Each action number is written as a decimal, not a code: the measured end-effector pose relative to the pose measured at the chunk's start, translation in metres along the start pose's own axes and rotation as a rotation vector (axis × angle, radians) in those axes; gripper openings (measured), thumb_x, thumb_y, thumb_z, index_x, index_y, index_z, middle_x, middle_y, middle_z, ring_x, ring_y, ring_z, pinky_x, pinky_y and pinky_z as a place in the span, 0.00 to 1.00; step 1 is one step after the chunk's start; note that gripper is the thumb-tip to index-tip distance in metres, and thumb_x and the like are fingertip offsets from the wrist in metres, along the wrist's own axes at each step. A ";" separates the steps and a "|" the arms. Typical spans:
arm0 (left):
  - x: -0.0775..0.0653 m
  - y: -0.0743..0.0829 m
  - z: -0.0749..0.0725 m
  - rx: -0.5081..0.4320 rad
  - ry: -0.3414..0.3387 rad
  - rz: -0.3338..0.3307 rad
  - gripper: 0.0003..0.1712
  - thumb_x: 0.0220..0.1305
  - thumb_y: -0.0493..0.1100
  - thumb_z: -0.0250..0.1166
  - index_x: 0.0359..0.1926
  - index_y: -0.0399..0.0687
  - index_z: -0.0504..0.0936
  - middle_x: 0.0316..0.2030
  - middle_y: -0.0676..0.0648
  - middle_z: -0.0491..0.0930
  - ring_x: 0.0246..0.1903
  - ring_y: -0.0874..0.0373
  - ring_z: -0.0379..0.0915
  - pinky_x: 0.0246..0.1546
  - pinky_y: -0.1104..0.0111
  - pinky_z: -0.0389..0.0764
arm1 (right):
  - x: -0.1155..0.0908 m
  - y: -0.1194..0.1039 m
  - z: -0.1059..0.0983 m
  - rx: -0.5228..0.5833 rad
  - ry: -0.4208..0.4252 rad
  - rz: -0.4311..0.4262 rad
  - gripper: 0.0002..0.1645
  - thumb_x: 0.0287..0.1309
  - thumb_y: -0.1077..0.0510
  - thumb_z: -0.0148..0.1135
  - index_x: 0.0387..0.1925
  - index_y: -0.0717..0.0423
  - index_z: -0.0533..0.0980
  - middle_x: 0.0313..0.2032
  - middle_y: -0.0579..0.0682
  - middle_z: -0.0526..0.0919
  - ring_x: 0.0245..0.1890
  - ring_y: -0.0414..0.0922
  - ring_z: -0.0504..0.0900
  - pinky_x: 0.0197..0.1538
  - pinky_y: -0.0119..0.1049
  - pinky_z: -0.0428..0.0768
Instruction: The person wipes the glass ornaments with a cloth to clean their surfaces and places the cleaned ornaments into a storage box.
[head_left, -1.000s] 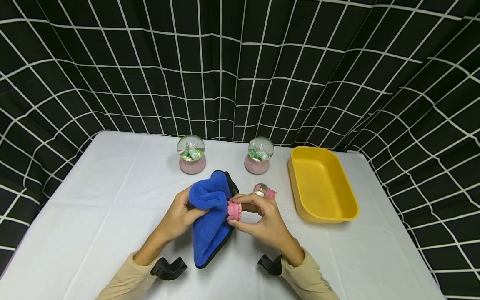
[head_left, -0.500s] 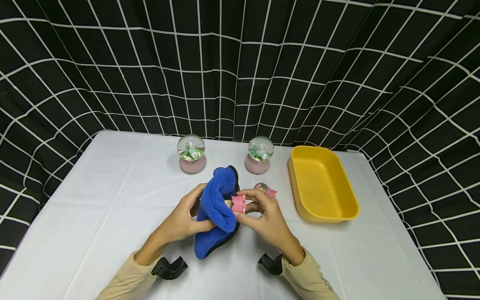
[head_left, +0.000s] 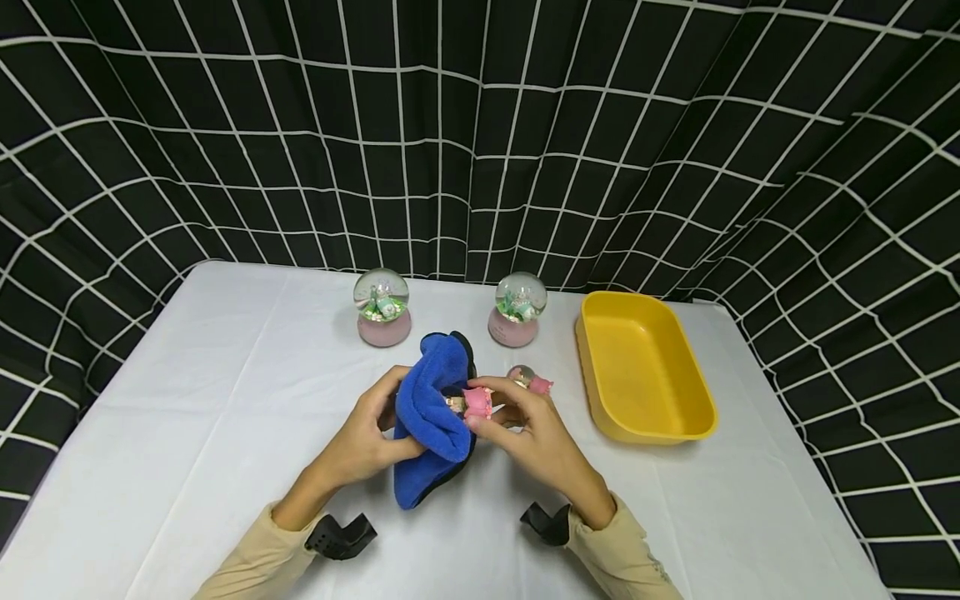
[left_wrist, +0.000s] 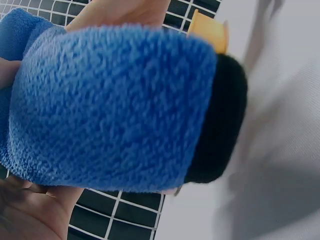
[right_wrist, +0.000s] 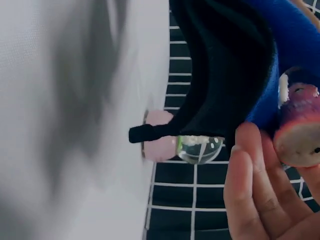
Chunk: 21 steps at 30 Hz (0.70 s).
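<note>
Left grip (head_left: 367, 437) round blue cloth (head_left: 429, 417), right grip (head_left: 534, 427) round pink ornament (head_left: 477, 403), small globe (head_left: 521, 375) and yellow tub (head_left: 647, 367) nearby

Pink base (head_left: 477, 402) shifted right; pale section (head_left: 455, 404) now showing beside blue cloth (head_left: 429, 408).

Bkgd: blk fabric backdrop (head_left: 360, 125) w/ white grid lines, hung behind the counter (head_left: 765, 500) & wrapped round its L & R sides, taking up roughly the upper half of the head view. Lines ran fairly straight nr ctr, but went bent & wavy twd both sides, where the fabric sagged in soft folds. Counter was covered w/ a white cloth (head_left: 202, 400), mostly smooth, faintly creased lengthwise on the L; its far edge lay right up nr the backdrop. Light looked soft & fairly even in head view; R wrist view had blurry grey shadows (right_wrist: 90, 100) across the white.
</note>
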<state>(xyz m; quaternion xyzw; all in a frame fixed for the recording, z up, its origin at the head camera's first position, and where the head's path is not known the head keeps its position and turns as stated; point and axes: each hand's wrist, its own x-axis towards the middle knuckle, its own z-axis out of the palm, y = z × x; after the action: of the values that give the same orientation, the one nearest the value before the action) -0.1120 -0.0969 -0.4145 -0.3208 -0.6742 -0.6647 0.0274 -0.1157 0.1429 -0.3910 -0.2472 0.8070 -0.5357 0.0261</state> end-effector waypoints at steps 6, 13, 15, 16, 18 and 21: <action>0.000 0.001 0.000 0.047 0.006 -0.005 0.34 0.49 0.24 0.68 0.59 0.32 0.69 0.49 0.34 0.77 0.47 0.65 0.78 0.47 0.69 0.83 | 0.000 -0.002 -0.002 0.106 -0.037 0.097 0.23 0.63 0.62 0.65 0.59 0.62 0.75 0.47 0.61 0.82 0.38 0.39 0.88 0.43 0.32 0.85; 0.000 0.003 0.001 0.101 0.021 -0.001 0.35 0.46 0.26 0.71 0.58 0.36 0.71 0.47 0.37 0.79 0.45 0.65 0.78 0.46 0.69 0.83 | -0.001 -0.003 -0.001 0.123 0.009 0.030 0.25 0.56 0.66 0.70 0.56 0.64 0.76 0.48 0.62 0.82 0.36 0.39 0.87 0.42 0.34 0.86; 0.000 0.002 0.001 0.113 0.021 -0.013 0.35 0.47 0.28 0.71 0.59 0.38 0.71 0.47 0.38 0.80 0.45 0.64 0.78 0.47 0.68 0.83 | -0.002 -0.003 0.000 0.087 0.036 -0.024 0.25 0.53 0.68 0.72 0.54 0.63 0.78 0.48 0.61 0.83 0.35 0.40 0.87 0.42 0.34 0.86; 0.000 0.002 0.001 0.115 0.020 -0.025 0.35 0.48 0.28 0.71 0.59 0.38 0.71 0.47 0.38 0.80 0.45 0.64 0.78 0.47 0.68 0.83 | -0.003 -0.002 0.000 0.067 0.051 -0.060 0.25 0.52 0.69 0.72 0.53 0.63 0.78 0.47 0.61 0.84 0.35 0.42 0.88 0.42 0.34 0.86; 0.000 0.003 0.002 0.124 0.019 -0.050 0.34 0.49 0.30 0.71 0.59 0.39 0.71 0.48 0.38 0.80 0.45 0.63 0.78 0.47 0.67 0.83 | -0.003 0.000 0.002 0.027 0.078 -0.150 0.25 0.49 0.71 0.73 0.51 0.64 0.79 0.45 0.61 0.85 0.34 0.45 0.88 0.42 0.35 0.86; 0.000 0.004 0.003 0.135 0.018 -0.079 0.34 0.49 0.32 0.70 0.59 0.41 0.70 0.46 0.39 0.81 0.43 0.63 0.78 0.46 0.67 0.82 | -0.002 0.003 0.003 -0.026 0.103 -0.282 0.26 0.45 0.73 0.74 0.49 0.66 0.79 0.42 0.61 0.86 0.34 0.49 0.89 0.42 0.37 0.86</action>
<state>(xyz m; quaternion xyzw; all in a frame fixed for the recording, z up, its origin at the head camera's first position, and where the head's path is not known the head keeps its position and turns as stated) -0.1087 -0.0946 -0.4115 -0.2855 -0.7292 -0.6212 0.0288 -0.1145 0.1417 -0.3957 -0.3306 0.7714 -0.5356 -0.0939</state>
